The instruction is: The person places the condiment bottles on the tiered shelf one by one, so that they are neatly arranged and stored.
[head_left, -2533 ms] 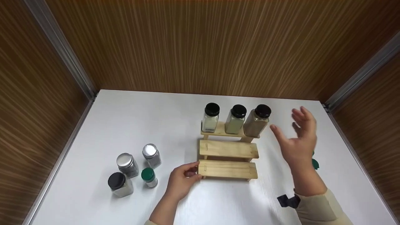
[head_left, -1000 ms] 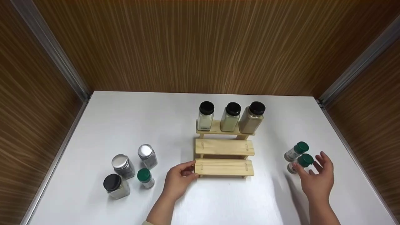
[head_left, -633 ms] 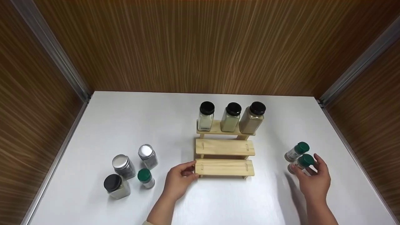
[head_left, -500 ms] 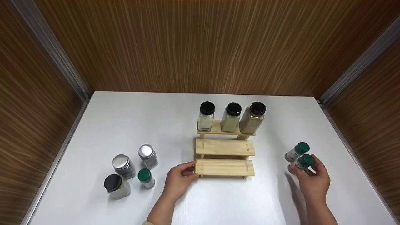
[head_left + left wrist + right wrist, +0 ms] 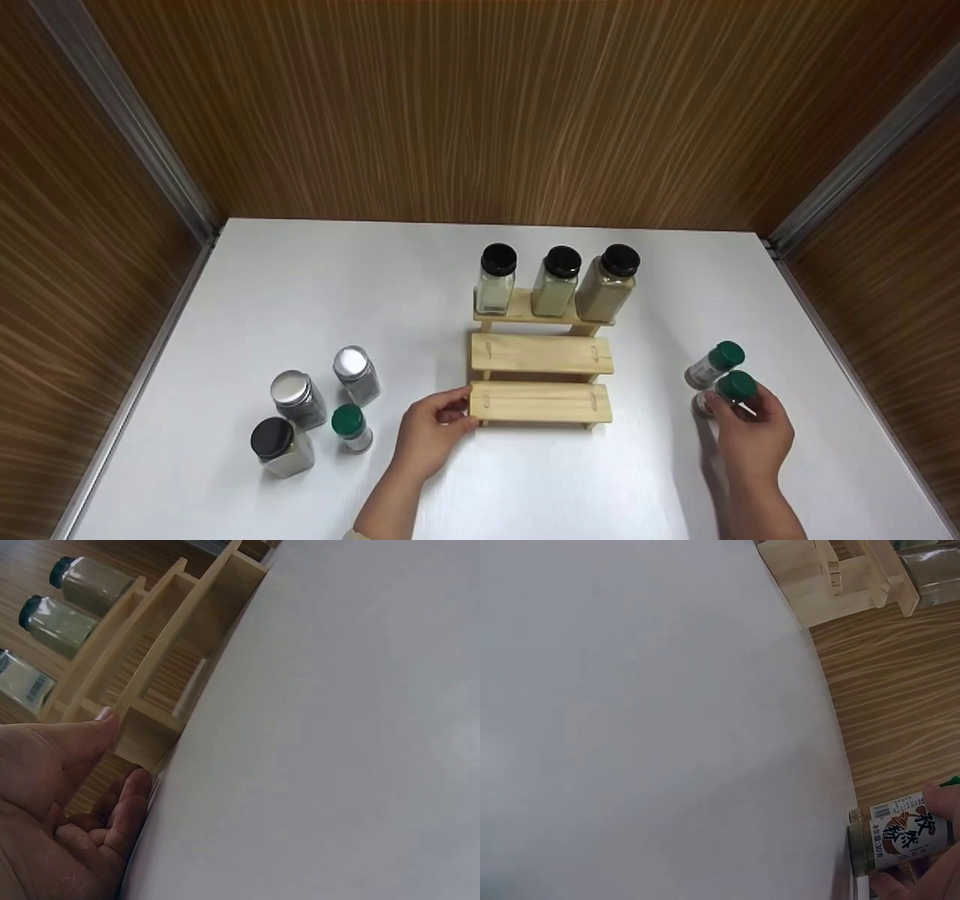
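Observation:
My right hand (image 5: 756, 441) grips a small green-capped spice jar (image 5: 738, 385) on the right of the table, thumb on one side and fingers on the other. Its printed label (image 5: 909, 832) shows in the right wrist view. Just behind it stands a second green-capped spice jar (image 5: 725, 355). With thumb and fingers, my left hand (image 5: 429, 435) holds the left end of the lowest step of a three-step wooden rack (image 5: 541, 354); some fingertips are hidden in the head view. Three black-capped jars stand upright on the top step: one pale (image 5: 496, 291), one greenish (image 5: 555, 292), one brown (image 5: 603, 294).
Left on the white table (image 5: 360, 277) are two silver-capped jars, a nearer one (image 5: 300, 401) and a farther one (image 5: 358, 377), a black-capped jar (image 5: 283, 448) and a green-capped jar (image 5: 352, 429). Brown wood-grain panels (image 5: 480, 120) wall the back and sides.
From beside the top step, my right hand has moved down and right to the nearer green-capped spice jar, and its fingers have closed round it. My left hand stays on the rack.

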A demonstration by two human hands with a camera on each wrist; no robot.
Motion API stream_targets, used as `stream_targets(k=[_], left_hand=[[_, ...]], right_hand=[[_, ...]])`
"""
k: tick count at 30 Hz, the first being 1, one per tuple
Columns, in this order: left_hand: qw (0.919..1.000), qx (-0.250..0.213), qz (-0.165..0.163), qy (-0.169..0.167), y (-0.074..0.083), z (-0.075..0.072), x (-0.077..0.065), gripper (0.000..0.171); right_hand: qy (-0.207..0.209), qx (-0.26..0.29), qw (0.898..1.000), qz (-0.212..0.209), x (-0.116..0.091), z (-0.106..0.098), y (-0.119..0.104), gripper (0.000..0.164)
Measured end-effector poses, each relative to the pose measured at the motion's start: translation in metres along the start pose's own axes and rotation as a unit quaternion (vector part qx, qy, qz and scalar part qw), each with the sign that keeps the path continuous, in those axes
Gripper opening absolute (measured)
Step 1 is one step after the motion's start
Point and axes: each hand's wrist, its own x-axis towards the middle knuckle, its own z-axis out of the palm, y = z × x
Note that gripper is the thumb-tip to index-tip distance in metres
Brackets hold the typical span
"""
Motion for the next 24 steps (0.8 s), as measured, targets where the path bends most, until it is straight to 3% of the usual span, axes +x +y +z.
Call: stream_targets(k=[11,24], left_hand=[[0.9999,0.008,-0.008,-0.001,0.000,0.001,0.001,0.049],[1.0000,-0.001,0.004,-0.001,-0.001,0.000,0.000,0.050]], right_hand=[[-0.028,-0.005,1.000,0.003,-0.011,0.004,-0.009,0.060],[-0.035,0.056,0.991,-0.114,-0.032,0.020,-0.045,0.052]])
